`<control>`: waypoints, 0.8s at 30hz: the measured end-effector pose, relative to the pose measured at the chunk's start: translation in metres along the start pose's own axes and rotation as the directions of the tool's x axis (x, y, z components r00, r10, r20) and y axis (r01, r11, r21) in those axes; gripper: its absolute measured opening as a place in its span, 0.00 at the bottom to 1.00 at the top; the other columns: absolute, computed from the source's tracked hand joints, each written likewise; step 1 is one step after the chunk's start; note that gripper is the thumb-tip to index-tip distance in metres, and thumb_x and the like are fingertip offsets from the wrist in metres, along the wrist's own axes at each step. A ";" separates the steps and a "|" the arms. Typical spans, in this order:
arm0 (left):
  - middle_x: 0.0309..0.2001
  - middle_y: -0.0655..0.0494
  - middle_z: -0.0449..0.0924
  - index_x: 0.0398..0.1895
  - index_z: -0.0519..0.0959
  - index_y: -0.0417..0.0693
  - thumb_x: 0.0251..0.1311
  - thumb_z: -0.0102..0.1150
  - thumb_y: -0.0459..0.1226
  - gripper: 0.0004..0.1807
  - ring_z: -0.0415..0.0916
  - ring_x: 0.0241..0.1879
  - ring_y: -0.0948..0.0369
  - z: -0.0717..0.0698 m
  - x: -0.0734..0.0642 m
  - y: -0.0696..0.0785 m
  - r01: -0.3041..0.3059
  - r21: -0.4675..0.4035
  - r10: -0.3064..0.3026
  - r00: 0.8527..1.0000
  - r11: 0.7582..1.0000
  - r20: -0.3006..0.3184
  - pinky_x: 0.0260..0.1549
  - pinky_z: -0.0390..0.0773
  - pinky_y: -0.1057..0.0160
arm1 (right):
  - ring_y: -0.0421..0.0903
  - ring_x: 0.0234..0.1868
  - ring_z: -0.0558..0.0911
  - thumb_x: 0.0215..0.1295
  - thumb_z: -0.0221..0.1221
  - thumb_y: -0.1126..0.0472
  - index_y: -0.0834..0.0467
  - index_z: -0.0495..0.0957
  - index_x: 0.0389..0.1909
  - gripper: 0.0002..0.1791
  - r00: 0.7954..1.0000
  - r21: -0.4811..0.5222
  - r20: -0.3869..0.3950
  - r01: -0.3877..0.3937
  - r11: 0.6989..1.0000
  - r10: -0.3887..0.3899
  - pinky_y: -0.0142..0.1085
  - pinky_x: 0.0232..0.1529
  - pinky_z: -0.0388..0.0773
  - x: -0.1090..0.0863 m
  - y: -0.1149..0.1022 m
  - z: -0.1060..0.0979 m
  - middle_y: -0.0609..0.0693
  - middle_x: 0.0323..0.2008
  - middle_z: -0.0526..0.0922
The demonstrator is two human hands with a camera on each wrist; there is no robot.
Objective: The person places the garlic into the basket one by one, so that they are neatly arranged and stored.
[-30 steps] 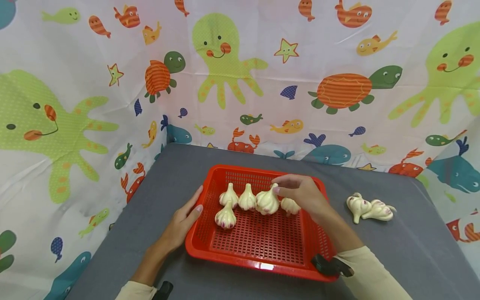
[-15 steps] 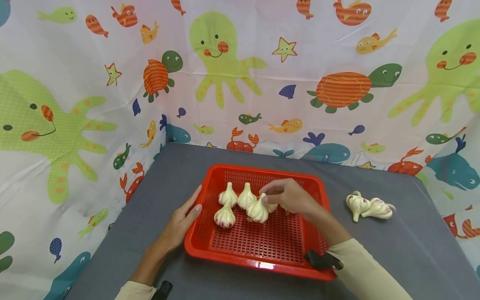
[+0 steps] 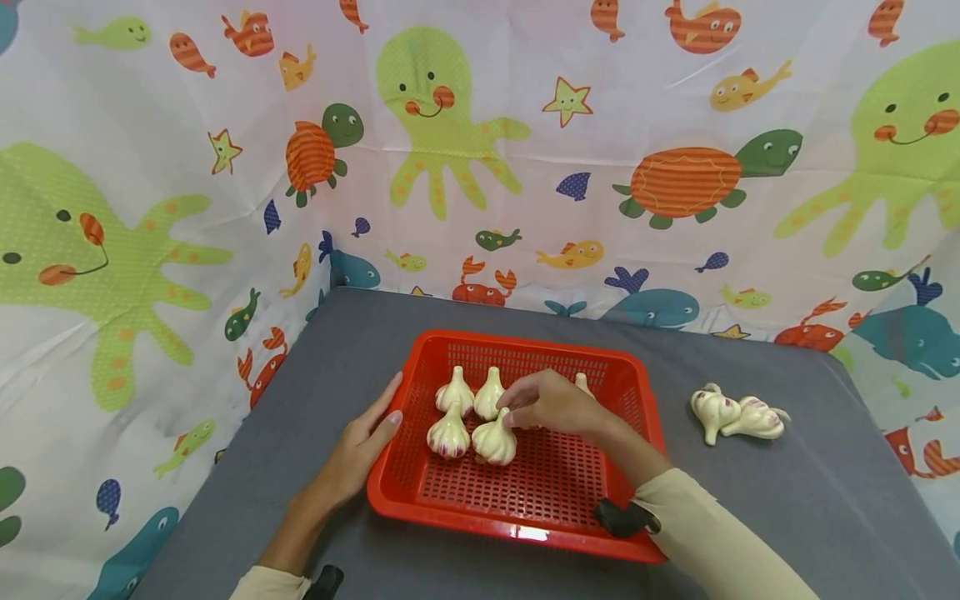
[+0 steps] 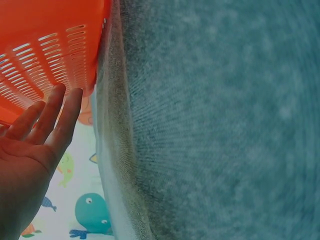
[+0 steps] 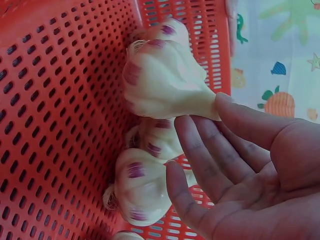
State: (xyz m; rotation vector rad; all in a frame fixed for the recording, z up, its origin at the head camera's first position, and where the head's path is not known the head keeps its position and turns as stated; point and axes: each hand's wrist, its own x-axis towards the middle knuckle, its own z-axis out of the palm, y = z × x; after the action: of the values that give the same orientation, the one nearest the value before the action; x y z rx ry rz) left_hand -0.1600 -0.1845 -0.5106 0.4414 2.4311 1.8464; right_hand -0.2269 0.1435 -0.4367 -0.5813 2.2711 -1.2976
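My right hand (image 3: pixel 551 404) pinches a garlic bulb (image 3: pixel 495 443) by its stem, inside a red perforated basket (image 3: pixel 517 542). In the right wrist view the held garlic bulb (image 5: pixel 165 82) lies between thumb and fingertips, close above other purple-marked bulbs. To its left stands a garlic bulb (image 3: pixel 448 435); two more, a back-left bulb (image 3: pixel 455 390) and its neighbour (image 3: pixel 489 393), sit behind. The right hand partly covers another bulb (image 3: pixel 583 383). My left hand (image 3: pixel 356 454) rests against the basket's left side, its fingers straight along the outer wall in the left wrist view.
Two garlic bulbs (image 3: pixel 735 417) lie together on the grey cloth (image 3: pixel 795 500) right of the basket. A white curtain (image 3: pixel 510 83) printed with sea animals hangs behind and to the left of the table.
My right hand has carried the pinched garlic bulb left and toward me, beside the front-left bulb. The bulb at the right has come partly out from behind the hand. My left hand stays put.
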 end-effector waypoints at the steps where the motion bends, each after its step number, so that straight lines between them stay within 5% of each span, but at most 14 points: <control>1: 0.84 0.59 0.55 0.87 0.51 0.71 0.85 0.45 0.48 0.33 0.73 0.72 0.51 0.000 0.000 0.000 -0.002 -0.005 0.002 1.000 1.000 0.000 0.59 0.79 0.64 | 0.47 0.43 0.87 0.68 0.69 0.66 0.66 0.87 0.51 0.13 1.000 -0.016 0.006 0.008 1.000 -0.008 0.51 0.48 0.85 0.001 0.000 0.001 0.54 0.43 0.91; 8: 0.83 0.58 0.56 0.87 0.51 0.71 0.85 0.45 0.48 0.33 0.77 0.68 0.50 -0.001 -0.001 -0.002 -0.003 -0.018 0.003 1.000 1.000 0.004 0.56 0.81 0.65 | 0.45 0.46 0.87 0.68 0.69 0.66 0.65 0.88 0.49 0.11 0.998 -0.056 0.044 0.046 0.997 -0.043 0.38 0.47 0.84 0.006 0.000 0.004 0.54 0.44 0.91; 24: 0.83 0.58 0.57 0.86 0.52 0.72 0.84 0.46 0.48 0.32 0.77 0.68 0.51 -0.002 -0.001 -0.004 -0.008 -0.006 0.008 1.000 1.000 -0.004 0.56 0.81 0.64 | 0.49 0.47 0.87 0.68 0.68 0.70 0.66 0.87 0.53 0.14 0.999 -0.072 0.014 0.041 0.997 -0.040 0.38 0.43 0.85 0.008 -0.001 0.010 0.57 0.48 0.90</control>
State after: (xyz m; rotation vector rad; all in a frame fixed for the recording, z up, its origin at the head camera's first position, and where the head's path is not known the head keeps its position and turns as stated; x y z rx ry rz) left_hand -0.1602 -0.1881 -0.5143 0.4488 2.4290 1.8592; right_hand -0.2278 0.1317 -0.4417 -0.6622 2.3150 -1.2321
